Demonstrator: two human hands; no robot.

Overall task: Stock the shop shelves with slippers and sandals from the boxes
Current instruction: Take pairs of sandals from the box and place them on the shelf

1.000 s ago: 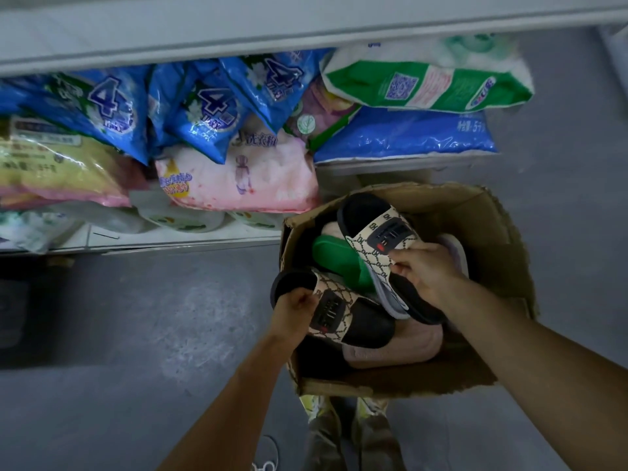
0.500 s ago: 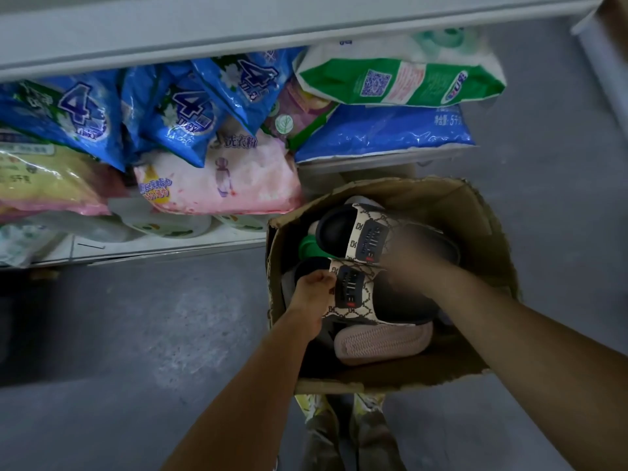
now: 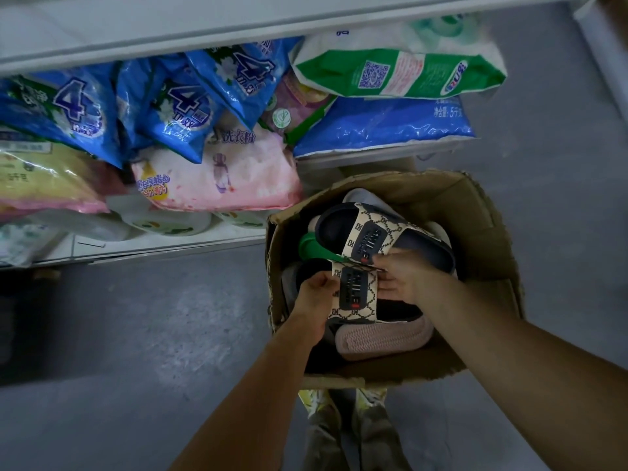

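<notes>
A worn cardboard box [image 3: 475, 212] stands on the grey floor, holding several slippers. Two matching black slides with cream patterned straps lie side by side on top: the far slide [image 3: 380, 232] and the near slide [image 3: 356, 294]. My left hand [image 3: 314, 294] grips the near slide's strap from the left. My right hand [image 3: 407, 277] pinches where the two straps meet, fingers on both slides. Beneath them show a green slipper [image 3: 311, 248] and a pink slipper sole [image 3: 384, 341].
A low white shelf [image 3: 163, 246] left of the box carries blue, pink, yellow and green detergent bags [image 3: 190, 110]. A higher shelf edge [image 3: 238, 32] runs overhead. My feet [image 3: 346, 399] stand just behind the box. Grey floor lies to the left and right.
The two slides, held apart and tilted a second ago, have been brought together side by side over the box. My right hand shifted from the far slide's sole to the straps.
</notes>
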